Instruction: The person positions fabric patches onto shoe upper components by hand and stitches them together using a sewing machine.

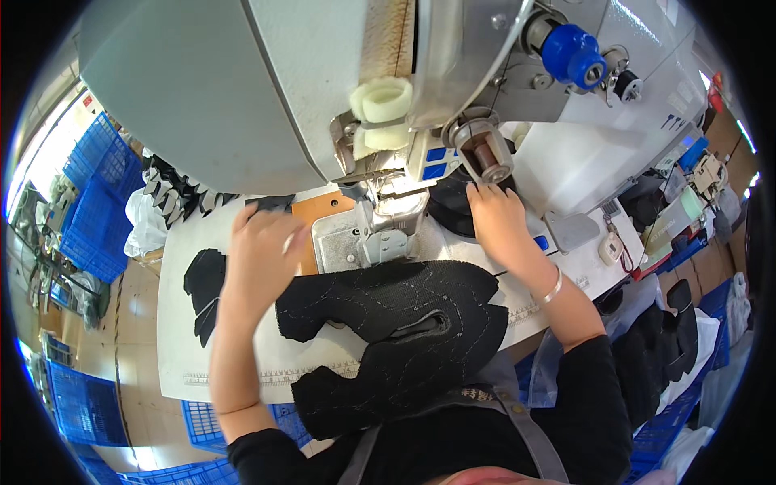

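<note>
A black shoe-upper piece (404,323), curved and marked with pale stitch lines, lies over the front edge of the sewing machine's white table. My left hand (265,250) is raised left of the needle area, blurred by motion, beside some dark pieces (273,204); what its fingers hold, if anything, cannot be made out. To the right of the sewing machine (392,202), my right hand (497,217) reaches forward with fingers extended over the edge of a stack of black pieces (449,202). Its fingertips are just below the thread spool (485,158).
A tied bundle of black pieces (205,293) rests at the table's left. A ruler strip (242,377) runs along the front edge. Blue crates (89,404) stand on the left floor; more black pieces (655,356) hang at right. The machine head overhangs the work area.
</note>
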A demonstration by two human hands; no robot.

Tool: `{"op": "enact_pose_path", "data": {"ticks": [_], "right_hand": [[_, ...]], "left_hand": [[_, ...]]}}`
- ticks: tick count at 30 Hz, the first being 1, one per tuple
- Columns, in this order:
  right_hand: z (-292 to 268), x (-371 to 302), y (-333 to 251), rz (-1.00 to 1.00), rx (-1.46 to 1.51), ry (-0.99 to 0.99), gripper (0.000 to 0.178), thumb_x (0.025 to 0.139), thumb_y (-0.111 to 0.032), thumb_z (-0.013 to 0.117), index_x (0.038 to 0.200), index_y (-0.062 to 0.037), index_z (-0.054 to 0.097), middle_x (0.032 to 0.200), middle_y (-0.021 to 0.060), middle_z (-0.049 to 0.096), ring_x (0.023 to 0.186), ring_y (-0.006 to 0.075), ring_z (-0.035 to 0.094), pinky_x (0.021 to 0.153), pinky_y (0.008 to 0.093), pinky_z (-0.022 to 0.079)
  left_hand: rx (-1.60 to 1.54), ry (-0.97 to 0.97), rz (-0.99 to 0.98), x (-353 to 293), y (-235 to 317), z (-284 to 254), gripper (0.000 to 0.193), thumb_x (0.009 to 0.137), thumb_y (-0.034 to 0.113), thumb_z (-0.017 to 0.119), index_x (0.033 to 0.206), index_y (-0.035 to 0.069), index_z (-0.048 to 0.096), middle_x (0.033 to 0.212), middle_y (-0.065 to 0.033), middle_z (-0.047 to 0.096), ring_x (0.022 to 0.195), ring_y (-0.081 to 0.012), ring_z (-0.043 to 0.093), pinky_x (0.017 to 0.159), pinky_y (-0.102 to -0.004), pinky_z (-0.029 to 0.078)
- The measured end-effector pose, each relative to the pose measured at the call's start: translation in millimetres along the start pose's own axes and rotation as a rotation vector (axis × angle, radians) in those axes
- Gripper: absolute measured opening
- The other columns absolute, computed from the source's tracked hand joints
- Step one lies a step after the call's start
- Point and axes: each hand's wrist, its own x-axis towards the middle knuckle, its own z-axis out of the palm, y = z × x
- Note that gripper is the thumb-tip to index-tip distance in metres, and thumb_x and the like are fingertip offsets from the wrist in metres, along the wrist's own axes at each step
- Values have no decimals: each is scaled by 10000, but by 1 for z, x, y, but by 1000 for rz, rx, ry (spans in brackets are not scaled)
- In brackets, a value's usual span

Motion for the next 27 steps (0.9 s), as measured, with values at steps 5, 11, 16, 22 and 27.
{"op": "enact_pose_path", "data": {"ticks": [5, 11, 16, 22, 27], "right_hand": [[-69, -41, -18, -255, 677, -273, 586, 816, -260, 673, 1288, 34, 489, 1308, 229, 523, 1178, 350, 526, 981, 405, 426], [-72, -43, -30, -357, 686, -394, 729, 791, -379, 711, 1336, 20, 438, 1315, 233, 510, 1183, 382, 513, 1002, 429, 403], [-87, -42, -34, -207, 649, -346, 693, 744, -266, 754, 1323, -23, 461, 1139, 180, 534, 1050, 335, 536, 901, 402, 426], [-109, -8, -20, -89, 1114, -287, 197, 812, -140, 712, 866, 10, 596, 736, 125, 597, 663, 303, 596, 611, 338, 454], [-131, 12, -31, -159, 1249, -290, 157, 870, -133, 660, 933, 5, 620, 738, 132, 617, 640, 272, 601, 593, 312, 448]], "left_hand": [[434, -560, -618, -73, -89, -18, 373, 590, 296, 839, 772, 54, 620, 791, -98, 667, 829, -293, 637, 776, -427, 461], [-164, -533, -859, -184, -175, -29, 464, 500, 156, 897, 808, 39, 570, 782, -113, 608, 758, -256, 591, 690, -339, 474], [-169, -140, -782, -201, -143, -18, 387, 581, 26, 842, 772, 33, 505, 725, -65, 567, 665, -177, 530, 648, -309, 443], [-738, 330, -754, -141, -95, -42, 252, 723, -24, 746, 963, 15, 679, 754, -7, 586, 719, -80, 539, 611, -237, 442], [-838, -62, -206, -38, 17, -48, 118, 756, 9, 740, 846, 0, 664, 963, -86, 634, 804, -118, 601, 692, -228, 478]]}}
